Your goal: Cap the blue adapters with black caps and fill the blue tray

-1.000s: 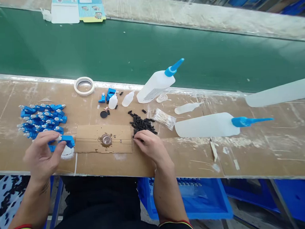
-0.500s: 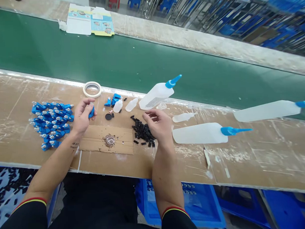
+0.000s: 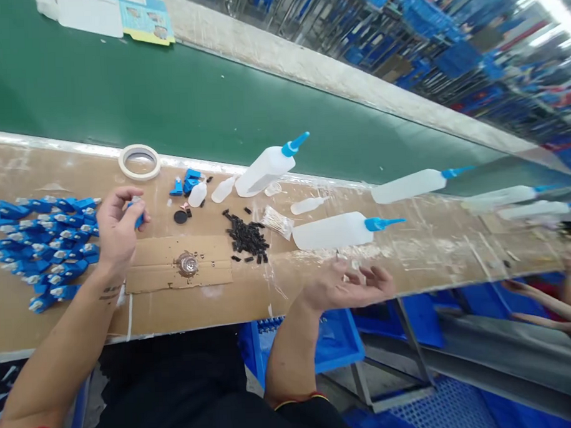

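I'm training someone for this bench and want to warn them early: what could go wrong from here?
The left hand holds a blue part near the small clear dish; lowering the wrist could knock it, and wet-looking spots already surround it. The right hand, open and palm up, is close to a big bottle lying on its side, so a bump might roll it. The loose black pieces could scatter if a sleeve or hand sweeps them.

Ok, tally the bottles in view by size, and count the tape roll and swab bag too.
Big bottles: 5
Small bottles: 3
Tape roll: 1
Swab bag: 1
Total: 10
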Available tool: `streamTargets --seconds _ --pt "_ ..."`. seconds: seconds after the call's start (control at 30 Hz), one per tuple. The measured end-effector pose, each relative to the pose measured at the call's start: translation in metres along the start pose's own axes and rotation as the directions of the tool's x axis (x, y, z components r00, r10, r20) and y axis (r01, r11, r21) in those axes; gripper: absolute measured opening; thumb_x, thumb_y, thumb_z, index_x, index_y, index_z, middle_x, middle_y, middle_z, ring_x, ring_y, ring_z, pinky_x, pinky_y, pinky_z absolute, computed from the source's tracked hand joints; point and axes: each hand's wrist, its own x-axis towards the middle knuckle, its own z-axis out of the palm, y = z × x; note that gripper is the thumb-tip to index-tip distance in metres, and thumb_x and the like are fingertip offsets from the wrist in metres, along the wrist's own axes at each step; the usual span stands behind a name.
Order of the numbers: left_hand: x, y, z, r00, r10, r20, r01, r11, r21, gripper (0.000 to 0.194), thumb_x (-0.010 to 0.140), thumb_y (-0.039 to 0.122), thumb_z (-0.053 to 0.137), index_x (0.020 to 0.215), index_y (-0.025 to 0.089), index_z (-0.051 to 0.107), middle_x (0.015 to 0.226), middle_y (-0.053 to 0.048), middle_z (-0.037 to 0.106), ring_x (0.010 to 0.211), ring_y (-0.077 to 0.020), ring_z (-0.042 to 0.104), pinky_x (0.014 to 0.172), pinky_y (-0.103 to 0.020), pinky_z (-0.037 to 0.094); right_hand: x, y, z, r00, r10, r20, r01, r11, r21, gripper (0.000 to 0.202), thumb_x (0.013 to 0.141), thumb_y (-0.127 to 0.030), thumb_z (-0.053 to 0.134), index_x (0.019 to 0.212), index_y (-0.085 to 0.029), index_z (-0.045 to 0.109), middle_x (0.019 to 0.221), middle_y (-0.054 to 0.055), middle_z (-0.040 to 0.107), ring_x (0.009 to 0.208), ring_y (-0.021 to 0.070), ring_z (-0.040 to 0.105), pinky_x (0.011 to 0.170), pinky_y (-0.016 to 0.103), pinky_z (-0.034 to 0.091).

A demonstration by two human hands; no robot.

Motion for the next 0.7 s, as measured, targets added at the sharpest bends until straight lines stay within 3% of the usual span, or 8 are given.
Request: streamTargets --seconds 0.07,0.13,0.2,0.27,0.37,0.57,0.63,0.7 --pt "0.000 0.001 0.002 1.000 0.008 -0.003 -0.008 1.000 -0.020 0.015 0.075 0.019 0.078 0.086 0.023 0.070 0.070 0.002 0.057 0.052 -0.0090 0.056 0.038 -0.022 0.034 0.007 0.036 -0.004 0.978 0.187 0.096 -0.174 0.977 -0.123 0.064 0.079 -0.053 0.072 0.129 -0.025 0.044 0.129 0.018 0.053 0.117 0.0332 0.059 0.092 0.054 0.057" --pt "0.000 -0.002 0.004 0.999 0.034 0.002 -0.034 0.999 -0.018 0.014 0.075 0.020 0.079 0.085 0.023 0.070 0.070 0.002 0.056 0.052 -0.0093 0.057 0.038 -0.023 0.031 0.015 0.066 0.002 0.893 0.318 0.318 -0.278 0.946 -0.166 0.083 0.072 -0.055 0.076 0.139 -0.025 0.036 0.142 0.017 0.050 0.130 0.0332 0.054 0.105 0.057 0.051" --pt "0.000 -0.008 0.006 0.998 0.065 0.010 -0.065 0.998 0.012 0.014 0.076 0.021 0.078 0.085 0.023 0.069 0.069 0.002 0.055 0.051 -0.0086 0.055 0.038 -0.023 0.031 0.019 0.084 0.013 0.814 0.322 0.484 -0.316 0.944 -0.096 0.096 0.066 -0.054 0.080 0.143 -0.026 0.030 0.148 0.015 0.050 0.135 0.0313 0.054 0.112 0.058 0.047" --pt "0.001 -0.016 0.005 0.996 0.083 0.015 -0.084 0.995 0.052 0.014 0.076 0.022 0.077 0.086 0.024 0.068 0.068 0.003 0.055 0.050 -0.0074 0.053 0.038 -0.022 0.031 0.019 0.092 0.026 0.793 0.271 0.545 -0.351 0.935 0.045 0.099 0.060 -0.049 0.083 0.141 -0.025 0.031 0.146 0.013 0.054 0.134 0.0290 0.057 0.113 0.054 0.048" --pt "0.004 -0.025 0.001 0.995 0.101 0.014 -0.102 0.991 0.085 0.014 0.075 0.023 0.073 0.087 0.023 0.065 0.068 0.004 0.054 0.049 -0.0066 0.051 0.038 -0.020 0.031 0.013 0.093 0.040 0.804 0.236 0.546 -0.385 0.906 0.175 0.092 0.054 -0.047 0.084 0.130 -0.023 0.038 0.140 0.014 0.060 0.130 0.0290 0.061 0.112 0.050 0.051" --pt "0.005 -0.024 -0.001 0.998 0.069 0.012 -0.070 0.994 0.087 0.013 0.075 0.021 0.071 0.086 0.022 0.064 0.077 0.001 0.055 0.051 -0.0071 0.052 0.039 -0.020 0.031 0.014 0.093 0.039 0.863 0.224 0.453 -0.305 0.945 0.115 0.086 0.040 -0.051 0.089 0.112 -0.023 0.051 0.124 0.021 0.069 0.116 0.0412 0.067 0.100 0.054 0.055" --pt "0.005 -0.023 -0.002 0.998 0.055 0.009 -0.056 0.994 0.093 0.012 0.076 0.020 0.072 0.086 0.023 0.065 0.078 0.001 0.056 0.052 -0.0075 0.052 0.040 -0.020 0.033 0.016 0.089 0.029 0.920 0.102 0.377 -0.144 0.986 0.084 0.094 0.031 -0.052 0.092 0.113 -0.025 0.054 0.121 0.021 0.070 0.110 0.0441 0.068 0.090 0.055 0.058" --pt "0.006 -0.023 -0.003 0.999 0.052 0.004 -0.053 0.994 0.096 0.012 0.076 0.020 0.073 0.086 0.023 0.066 0.078 0.001 0.056 0.051 -0.0078 0.051 0.041 -0.020 0.033 0.014 0.079 0.014 0.930 -0.145 0.339 0.143 0.989 0.030 0.096 0.033 -0.056 0.093 0.116 -0.025 0.056 0.116 0.019 0.071 0.101 0.0437 0.070 0.081 0.055 0.059"
